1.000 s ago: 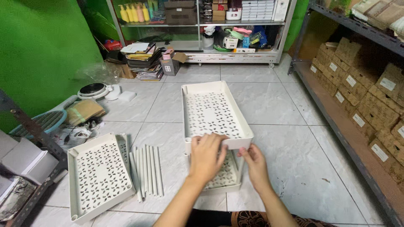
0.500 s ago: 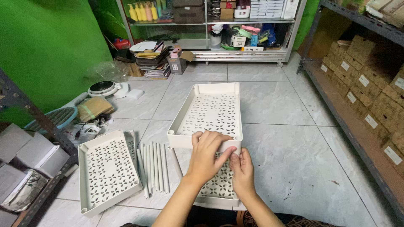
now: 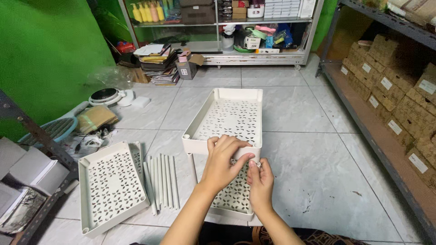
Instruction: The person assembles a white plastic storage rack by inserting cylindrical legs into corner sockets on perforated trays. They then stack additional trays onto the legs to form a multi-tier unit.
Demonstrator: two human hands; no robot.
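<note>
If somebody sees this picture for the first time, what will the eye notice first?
Probably the two hands, left hand and right hand, meeting at the near edge of the raised white perforated tray in the middle. Next, the spare tray on the floor tiles at left, and the green wall behind.

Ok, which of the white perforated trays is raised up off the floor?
The upper tray, the one both hands grip at its near edge; it stands on posts above the bottom tray. The third tray lies apart on the tiles, left, beside loose tubes.
</note>
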